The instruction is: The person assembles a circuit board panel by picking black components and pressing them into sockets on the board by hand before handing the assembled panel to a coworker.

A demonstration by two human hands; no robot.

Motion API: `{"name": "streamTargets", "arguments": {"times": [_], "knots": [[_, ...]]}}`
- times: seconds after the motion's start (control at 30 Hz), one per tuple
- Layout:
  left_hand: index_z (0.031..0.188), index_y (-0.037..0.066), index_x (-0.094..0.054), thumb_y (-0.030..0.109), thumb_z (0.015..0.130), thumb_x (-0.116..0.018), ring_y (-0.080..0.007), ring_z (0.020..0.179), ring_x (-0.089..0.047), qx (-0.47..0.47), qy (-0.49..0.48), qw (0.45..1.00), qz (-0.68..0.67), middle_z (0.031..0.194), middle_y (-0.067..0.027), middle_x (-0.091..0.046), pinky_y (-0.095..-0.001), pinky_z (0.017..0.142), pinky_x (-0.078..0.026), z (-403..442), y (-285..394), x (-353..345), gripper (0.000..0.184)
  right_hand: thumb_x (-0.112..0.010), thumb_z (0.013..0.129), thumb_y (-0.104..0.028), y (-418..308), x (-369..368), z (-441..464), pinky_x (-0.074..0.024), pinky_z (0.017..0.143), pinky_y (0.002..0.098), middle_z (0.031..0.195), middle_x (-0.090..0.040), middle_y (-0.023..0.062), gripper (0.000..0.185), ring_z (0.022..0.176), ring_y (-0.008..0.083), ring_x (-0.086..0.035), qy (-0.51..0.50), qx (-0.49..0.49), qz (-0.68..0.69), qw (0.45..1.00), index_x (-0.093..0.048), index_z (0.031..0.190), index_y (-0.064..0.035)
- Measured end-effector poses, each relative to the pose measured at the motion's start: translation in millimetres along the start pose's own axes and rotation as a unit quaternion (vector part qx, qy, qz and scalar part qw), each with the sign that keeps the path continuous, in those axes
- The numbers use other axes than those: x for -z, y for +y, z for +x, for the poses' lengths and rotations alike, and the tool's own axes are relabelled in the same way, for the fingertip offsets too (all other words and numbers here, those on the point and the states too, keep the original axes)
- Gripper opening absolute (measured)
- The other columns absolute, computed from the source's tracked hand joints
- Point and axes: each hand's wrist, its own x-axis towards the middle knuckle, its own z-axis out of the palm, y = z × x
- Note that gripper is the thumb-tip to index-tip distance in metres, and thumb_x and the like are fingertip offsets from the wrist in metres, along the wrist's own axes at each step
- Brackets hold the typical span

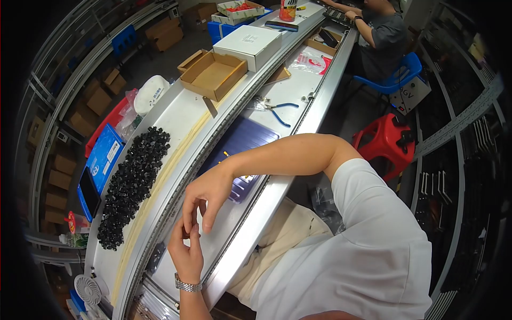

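My right hand (209,191) reaches in from above, over the lower part of a blue-purple tray (248,136). Its fingers curl down to meet my left hand (186,256), which comes from below and wears a metal-band watch (188,284). The fingertips of both hands are pinched close together over the bench. Whatever lies between them is hidden or too small to name. A few small yellow pieces (226,153) show in the tray beside my right wrist.
A heap of small black parts (133,184) lies on the raised ledge. Beyond the tray are blue-handled pliers (282,114), an open cardboard box (216,80) and a white box (250,45). A co-worker (381,32) sits farther along, near a red stool (385,141).
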Motion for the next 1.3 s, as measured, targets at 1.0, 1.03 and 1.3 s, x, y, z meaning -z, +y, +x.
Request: {"name": "streamTargets", "arguments": {"times": [1.0,1.03,1.3], "knots": [[0.12,0.002,-0.071,0.007,0.092,-0.068,-0.014,0.078,-0.07,0.057,0.106,0.956,-0.267,0.096,-0.0078,-0.075,-0.0221,0.068,-0.054,7,0,13,0.029,-0.079,0.062,-0.037,-8,18,-6,-0.058,0.092,0.0474,0.146,-0.05,0.0285,0.082,0.111,0.0417,-0.068,-0.012,-0.018,0.167,0.986,-0.062,0.132,0.0012],[0.119,0.003,-0.072,0.007,0.091,-0.069,-0.0135,0.077,-0.069,0.035,0.118,0.962,-0.243,0.095,-0.0075,-0.075,-0.0219,0.067,-0.054,8,-2,14,0.028,-0.079,0.062,-0.037,-8,19,-6,-0.0579,0.091,0.0476,0.146,-0.05,0.0286,0.082,0.11,0.0416,-0.068,-0.009,-0.023,0.165,0.986,-0.062,0.132,0.0011],[0.105,0.006,-0.077,0.005,0.084,-0.076,-0.0108,0.069,-0.061,-0.099,0.19,0.97,-0.118,0.088,-0.0034,-0.071,-0.0215,0.064,-0.052,9,-14,12,0.021,-0.08,0.059,-0.037,-2,20,-9,-0.058,0.09,0.0483,0.142,-0.053,0.0281,0.084,0.106,0.0397,-0.069,0.006,-0.053,0.156,0.986,-0.062,0.132,0.0008]]}}
